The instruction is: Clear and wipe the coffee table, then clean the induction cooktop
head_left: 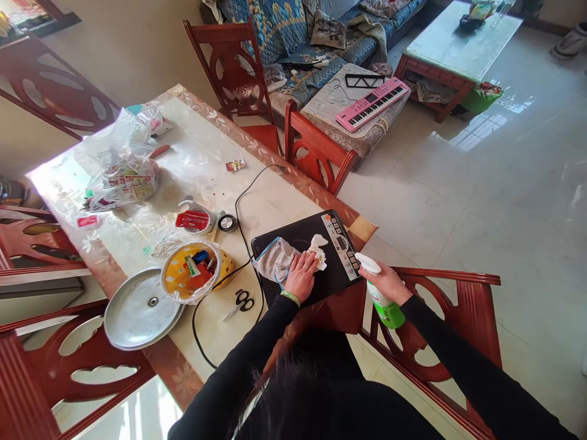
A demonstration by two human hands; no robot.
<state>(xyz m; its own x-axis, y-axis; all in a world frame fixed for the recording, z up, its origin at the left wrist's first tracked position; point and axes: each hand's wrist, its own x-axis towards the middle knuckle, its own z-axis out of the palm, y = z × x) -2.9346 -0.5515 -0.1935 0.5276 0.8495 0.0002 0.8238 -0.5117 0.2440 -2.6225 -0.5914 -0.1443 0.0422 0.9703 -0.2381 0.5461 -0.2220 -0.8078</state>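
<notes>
A black induction cooker (332,275) with a silver button panel lies at the table's near right corner. On its top, my left hand (300,278) presses its fingers down on a crumpled white tissue (318,250). A grey-beige cloth with blue edging (277,260) lies beside these fingers, over the cooker's left part. Off the table's edge, to the right of the cooker, my right hand (385,282) is closed around the neck of a spray bottle (385,310) with a white head and green liquid. The bottle is tilted, its head towards the cooker.
Scissors (238,304), a yellow basket (172,275) of small items, a metal lid (137,311) and a black cable (236,205) lie left of the cooker. Plastic bags (123,180) sit further back. Wooden chairs (316,146) surround the table; one (477,324) stands near my right arm.
</notes>
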